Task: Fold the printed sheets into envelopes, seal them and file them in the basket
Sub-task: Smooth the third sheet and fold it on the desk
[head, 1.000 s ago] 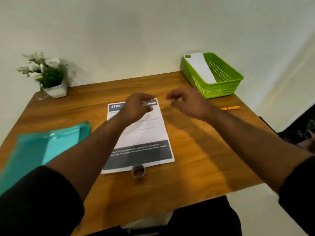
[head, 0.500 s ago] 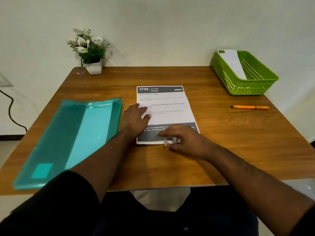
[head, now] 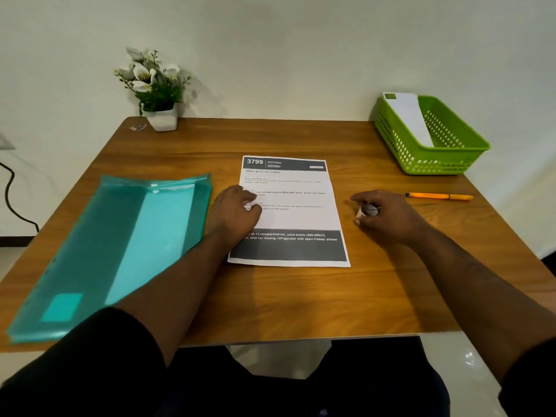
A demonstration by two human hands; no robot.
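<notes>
One printed sheet (head: 293, 212) lies flat and unfolded in the middle of the wooden table (head: 301, 296). The left hand (head: 233, 213) rests on its left edge, fingers loosely bent, gripping nothing. The right hand (head: 383, 215), just right of the sheet, curls round one small roll of tape (head: 368, 210). One green basket (head: 445, 158) stands at the far right corner with one white envelope (head: 410, 118) leaning inside. One orange pen (head: 439, 196) lies near the basket, one teal folder (head: 114, 245) sits at the left, and one potted plant (head: 156, 88) is by the wall.
</notes>
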